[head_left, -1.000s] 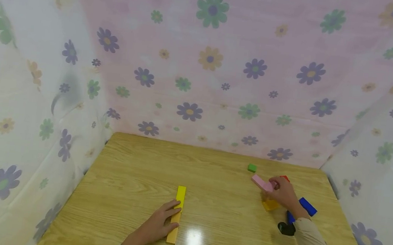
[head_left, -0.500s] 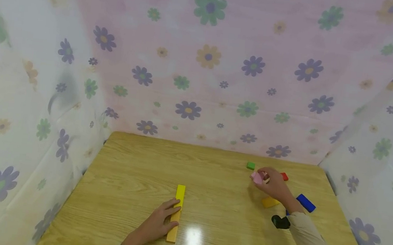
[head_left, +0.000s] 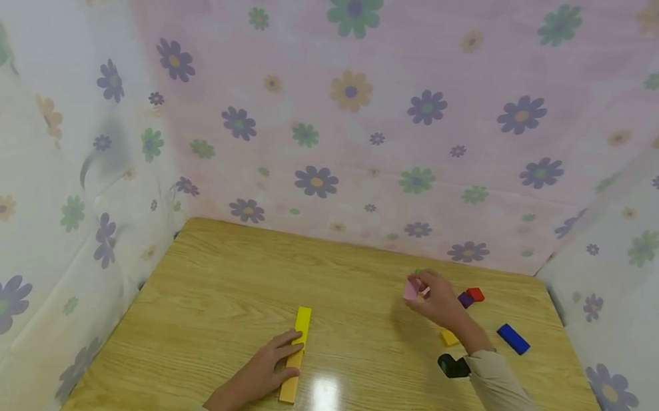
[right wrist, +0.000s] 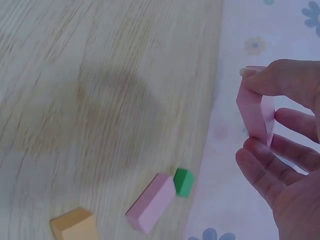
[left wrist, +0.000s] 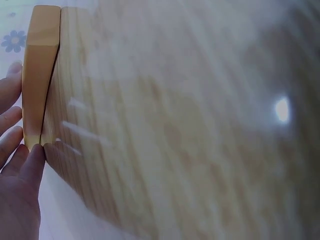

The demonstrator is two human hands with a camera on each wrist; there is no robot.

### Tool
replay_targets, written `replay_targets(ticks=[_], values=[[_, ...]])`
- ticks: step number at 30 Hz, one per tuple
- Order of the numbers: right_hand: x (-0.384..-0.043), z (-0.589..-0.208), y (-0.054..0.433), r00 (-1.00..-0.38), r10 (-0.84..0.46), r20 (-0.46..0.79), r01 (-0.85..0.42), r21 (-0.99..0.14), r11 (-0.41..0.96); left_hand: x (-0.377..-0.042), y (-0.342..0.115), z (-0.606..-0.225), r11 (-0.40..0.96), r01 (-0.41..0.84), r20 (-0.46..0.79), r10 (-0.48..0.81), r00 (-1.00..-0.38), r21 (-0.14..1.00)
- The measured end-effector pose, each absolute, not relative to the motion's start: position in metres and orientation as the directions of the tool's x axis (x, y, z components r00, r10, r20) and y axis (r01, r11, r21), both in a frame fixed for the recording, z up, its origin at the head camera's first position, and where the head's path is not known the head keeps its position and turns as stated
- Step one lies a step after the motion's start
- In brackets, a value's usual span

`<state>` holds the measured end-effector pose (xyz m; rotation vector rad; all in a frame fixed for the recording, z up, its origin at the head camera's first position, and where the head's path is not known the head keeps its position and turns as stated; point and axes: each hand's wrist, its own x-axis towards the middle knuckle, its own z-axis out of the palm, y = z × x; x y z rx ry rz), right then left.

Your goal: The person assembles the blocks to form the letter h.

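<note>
In the head view my left hand [head_left: 264, 369] rests on two long blocks laid end to end, a yellow block [head_left: 303, 320] farther off and an orange block [head_left: 288, 392] nearer. The left wrist view has its fingers and thumb touching the orange block [left wrist: 40, 75]. My right hand [head_left: 440, 304] pinches a pink block [head_left: 412, 289] above the table. In the right wrist view the thumb and fingertips lie on opposite ends of this pink block [right wrist: 257, 110]. Another pink block [right wrist: 151, 202] lies beside a small green block [right wrist: 183, 182].
Right of the right hand lie a red block [head_left: 475, 294], a purple block [head_left: 465, 300] and a blue block [head_left: 513, 339]. A yellow-orange block [head_left: 449, 337] is partly hidden by the right arm. Flowered cloth [head_left: 373, 136] walls the wooden table [head_left: 226, 275] at back and sides.
My right hand has lifted the pink block and carried it left, away from the other blocks. The purple block has come into view. My left hand stays on the yellow and orange blocks.
</note>
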<state>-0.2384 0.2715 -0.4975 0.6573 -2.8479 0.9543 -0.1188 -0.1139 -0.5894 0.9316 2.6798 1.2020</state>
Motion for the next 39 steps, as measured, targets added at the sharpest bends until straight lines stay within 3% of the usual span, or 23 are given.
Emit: replay_targets(ticks=[21, 39], values=[[-0.239, -0.484, 0.203, -0.860, -0.486, 0.154, -0.471, -0.604, 0.643, -0.120, -0.114, -0.589, 0.506, 0.496, 0.183, 0.546, -0.818, 0.706], [-0.242, -0.494, 0.156, -0.827, -0.540, 0.155, -0.506, -0.623, 0.596, -0.119, -0.114, -0.589, 0.513, 0.466, 0.146, 0.545, -0.826, 0.721]])
